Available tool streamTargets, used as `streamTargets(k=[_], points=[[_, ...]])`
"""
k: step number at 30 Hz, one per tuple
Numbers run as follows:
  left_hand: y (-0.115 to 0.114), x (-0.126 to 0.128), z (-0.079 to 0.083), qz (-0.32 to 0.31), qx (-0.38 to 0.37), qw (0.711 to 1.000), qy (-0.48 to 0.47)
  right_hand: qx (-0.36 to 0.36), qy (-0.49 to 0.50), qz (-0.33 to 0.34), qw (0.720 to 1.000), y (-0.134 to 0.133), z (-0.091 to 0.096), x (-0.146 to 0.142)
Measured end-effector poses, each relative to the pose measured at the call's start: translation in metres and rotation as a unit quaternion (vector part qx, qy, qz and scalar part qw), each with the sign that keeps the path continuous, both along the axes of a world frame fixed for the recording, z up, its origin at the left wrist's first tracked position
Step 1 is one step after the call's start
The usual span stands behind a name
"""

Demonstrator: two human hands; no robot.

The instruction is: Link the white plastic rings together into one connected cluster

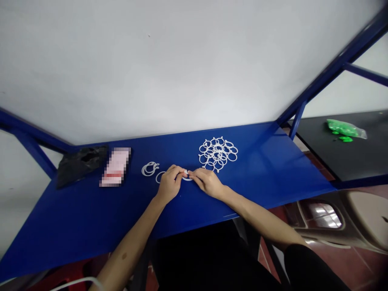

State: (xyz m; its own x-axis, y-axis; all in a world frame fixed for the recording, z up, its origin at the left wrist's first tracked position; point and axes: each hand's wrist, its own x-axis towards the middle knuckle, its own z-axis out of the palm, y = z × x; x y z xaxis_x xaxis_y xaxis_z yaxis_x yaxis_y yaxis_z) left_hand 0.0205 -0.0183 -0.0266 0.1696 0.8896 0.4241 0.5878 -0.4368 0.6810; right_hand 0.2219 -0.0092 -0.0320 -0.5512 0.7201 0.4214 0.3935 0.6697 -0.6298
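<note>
My left hand and my right hand meet near the middle of the blue table. Between them they pinch a white plastic ring, thumbs and fingertips at its top; its lower curve shows below the fingers. Just left of my left hand, partly hidden by it, lies another white ring. Farther left is a small group of white rings with their ends together. Beyond my right hand spreads a bunch of several white rings with small knobs, overlapping each other.
A black plastic bag and a blurred pink-white packet lie on the left of the blue table. Blue metal frames rise at both sides, with a wall behind. At right, a bag of green pieces rests on a black table, above a beige chair.
</note>
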Motion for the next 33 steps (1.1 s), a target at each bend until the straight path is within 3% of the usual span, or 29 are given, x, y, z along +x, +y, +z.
streamTargets(k=[9,12,16,20,24,33], points=[[0.004,-0.002,0.002,-0.036,0.021,0.998,0.054,0.076,-0.048,-0.022,0.996,0.0,0.01,0.002],[0.011,-0.021,0.006,-0.022,0.046,0.992,0.116,0.064,-0.03,-0.109,0.991,-0.002,0.018,0.013],[0.019,-0.057,0.005,0.033,0.043,0.975,0.214,0.017,-0.004,-0.272,0.962,-0.004,0.018,0.055],[0.021,-0.076,-0.002,0.053,0.048,0.966,0.25,-0.019,-0.036,-0.342,0.939,0.002,0.008,0.1],[0.021,-0.075,-0.007,0.038,0.046,0.967,0.25,-0.04,-0.056,-0.381,0.922,0.01,0.002,0.115],[0.021,-0.068,-0.005,0.045,0.019,0.968,0.245,-0.056,-0.05,-0.407,0.911,0.009,0.002,0.111]])
